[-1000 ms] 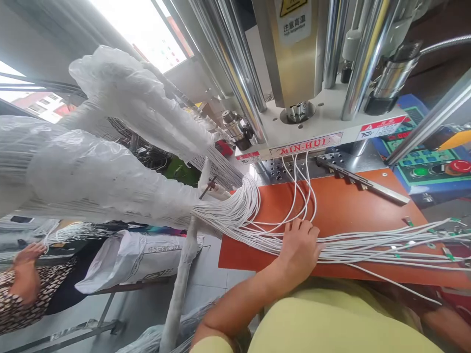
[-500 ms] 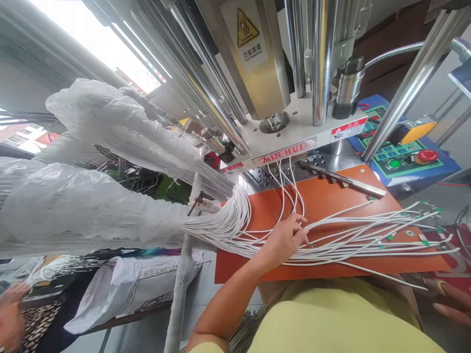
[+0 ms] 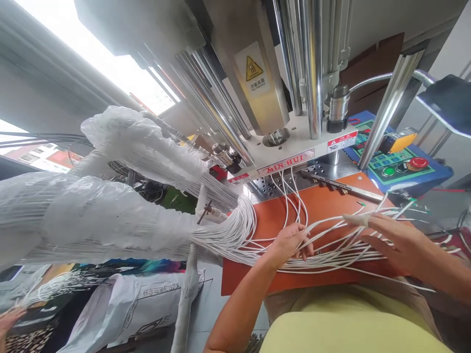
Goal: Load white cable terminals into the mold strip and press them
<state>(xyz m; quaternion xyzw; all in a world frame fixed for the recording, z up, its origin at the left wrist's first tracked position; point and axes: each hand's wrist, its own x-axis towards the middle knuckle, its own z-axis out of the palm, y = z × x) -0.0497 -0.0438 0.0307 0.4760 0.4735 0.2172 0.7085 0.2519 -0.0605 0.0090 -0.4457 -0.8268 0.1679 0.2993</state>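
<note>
A bundle of white cables (image 3: 245, 223) runs from plastic-wrapped bundles on the left across an orange board (image 3: 243, 282). My left hand (image 3: 292, 242) is closed round some of these cables near the middle of the board, its fingertips partly hidden among them. My right hand (image 3: 393, 240) is over the cable ends on the right, palm down with fingers stretched out; the index finger has a pale covering. Green-tipped, stripped ends show beyond it. A few other cables (image 3: 287, 196) loop from under the press marked MIN-HUI (image 3: 287, 164) down towards my left hand.
A slotted metal bar (image 3: 344, 186) lies at the board's back edge. On the right is a blue control box (image 3: 437, 174) with a red button. Wrapped cable bundles (image 3: 110, 220) and a wrapped post (image 3: 187, 294) stand left. Another person's hand (image 3: 11, 318) shows at lower left.
My right hand has come in from the lower right edge to above the cable ends. My left hand stays at the cables, its fingers curled further round them. The whole view has shifted slightly.
</note>
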